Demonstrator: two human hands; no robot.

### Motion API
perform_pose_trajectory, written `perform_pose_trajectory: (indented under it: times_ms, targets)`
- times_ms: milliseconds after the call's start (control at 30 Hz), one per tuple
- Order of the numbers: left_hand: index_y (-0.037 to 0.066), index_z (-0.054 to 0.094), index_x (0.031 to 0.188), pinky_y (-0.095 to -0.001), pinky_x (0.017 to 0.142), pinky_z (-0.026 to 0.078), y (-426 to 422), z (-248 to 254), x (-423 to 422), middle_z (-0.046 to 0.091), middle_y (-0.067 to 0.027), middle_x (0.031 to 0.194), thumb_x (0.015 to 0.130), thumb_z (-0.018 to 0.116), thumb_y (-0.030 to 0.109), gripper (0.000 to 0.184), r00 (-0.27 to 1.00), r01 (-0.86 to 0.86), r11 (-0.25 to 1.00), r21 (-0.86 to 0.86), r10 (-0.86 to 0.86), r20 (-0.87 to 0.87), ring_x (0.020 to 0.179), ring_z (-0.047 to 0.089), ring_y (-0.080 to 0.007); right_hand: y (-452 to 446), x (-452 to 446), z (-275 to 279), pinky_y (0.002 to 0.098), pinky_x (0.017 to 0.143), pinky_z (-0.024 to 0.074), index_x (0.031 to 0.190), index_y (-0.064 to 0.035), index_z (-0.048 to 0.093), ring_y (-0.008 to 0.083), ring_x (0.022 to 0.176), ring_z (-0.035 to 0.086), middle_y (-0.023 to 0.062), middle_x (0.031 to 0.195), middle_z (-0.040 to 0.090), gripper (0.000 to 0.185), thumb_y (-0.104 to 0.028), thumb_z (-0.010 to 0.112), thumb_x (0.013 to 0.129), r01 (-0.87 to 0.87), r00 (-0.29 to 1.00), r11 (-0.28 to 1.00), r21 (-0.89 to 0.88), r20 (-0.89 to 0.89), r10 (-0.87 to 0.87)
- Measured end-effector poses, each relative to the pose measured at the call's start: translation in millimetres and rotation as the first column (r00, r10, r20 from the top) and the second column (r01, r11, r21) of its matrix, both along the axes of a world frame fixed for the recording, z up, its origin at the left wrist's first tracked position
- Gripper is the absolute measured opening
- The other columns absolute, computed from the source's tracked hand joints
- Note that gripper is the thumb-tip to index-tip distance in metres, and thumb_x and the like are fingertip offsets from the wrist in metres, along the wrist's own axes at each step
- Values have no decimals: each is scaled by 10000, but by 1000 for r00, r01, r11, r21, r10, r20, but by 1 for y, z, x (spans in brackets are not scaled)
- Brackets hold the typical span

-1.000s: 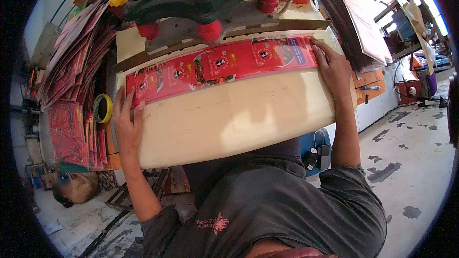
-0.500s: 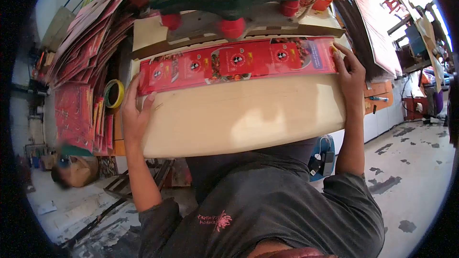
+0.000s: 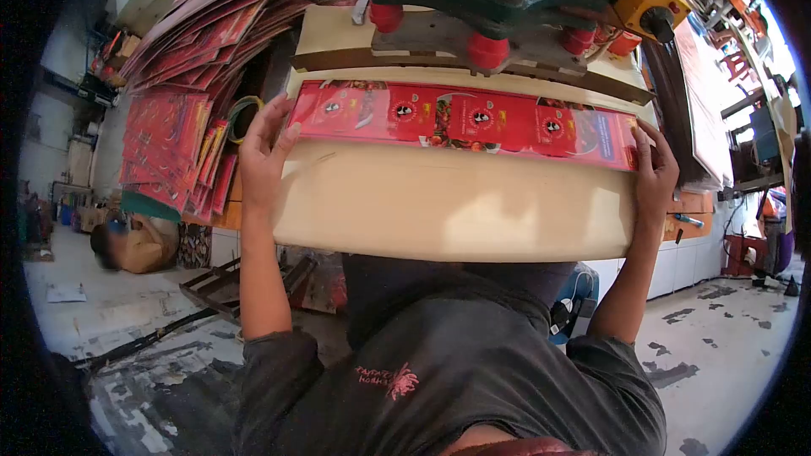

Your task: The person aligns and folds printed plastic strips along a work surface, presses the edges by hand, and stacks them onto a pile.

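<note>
A long red printed strip [image 3: 452, 122] with food pictures and round logos lies across a cream cutting board [image 3: 422, 203]. It looks like a layered stack of sheets, though I cannot tell how many. My left hand [image 3: 266, 148] grips its left end, thumb on the near corner and fingers along the far side. At the opposite end, my right hand [image 3: 655, 160] has its fingers and thumb closed around the edge. Just beyond the strip is a press head [image 3: 507, 4] with a dark green frame, red bolt caps and yellow knobs.
Red printed sheets [image 3: 211, 34] are piled at the left, near a yellow tape roll [image 3: 246, 118]. A yellow control box [image 3: 650, 0] with a black knob hangs upper right. Pale stacked sheets [image 3: 697, 110] stand beyond it. Another person [image 3: 144, 245] crouches at far left.
My view has turned, so board, press and strip appear farther right, and the strip's right end now looks lower than its left. Both hands stay at its ends.
</note>
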State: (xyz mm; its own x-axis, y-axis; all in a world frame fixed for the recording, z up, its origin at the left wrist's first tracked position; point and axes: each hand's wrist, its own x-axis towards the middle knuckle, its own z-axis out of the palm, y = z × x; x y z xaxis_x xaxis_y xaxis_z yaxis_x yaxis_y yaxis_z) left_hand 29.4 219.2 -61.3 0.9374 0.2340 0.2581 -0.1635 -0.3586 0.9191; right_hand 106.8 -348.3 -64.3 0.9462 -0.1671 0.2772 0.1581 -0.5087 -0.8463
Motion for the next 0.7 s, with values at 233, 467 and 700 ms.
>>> perform_pose_trajectory:
  times_ms: [233,467,700]
  targets:
    - [-2,475,1441,-299,1021,487,2,-1,0,632,-139,1285,928,691,-7,557,995,-87,974,-208,93,20,1177,606,-162,0,-5,4,206,733,490,1350,-8,622,51,875,616,41,1039,697,351,-189,609,1049,14,999,997,-76,-30,-16]
    - [-4,419,1487,-276,989,500,10,-2,-3,651,-104,1186,904,673,-65,638,999,-35,941,-336,26,-31,1110,628,-139,4,-4,3,253,702,522,1502,-9,423,118,894,690,156,944,744,585,-279,633,1027,-30,994,988,154,107,13]
    - [-36,566,1317,-259,935,504,13,-10,-2,683,-67,1134,933,712,41,418,998,-18,928,-372,-8,-69,1020,639,-121,-18,5,-12,219,748,497,1249,18,646,79,864,609,30,957,691,351,-269,609,1052,57,998,993,-106,12,-57]
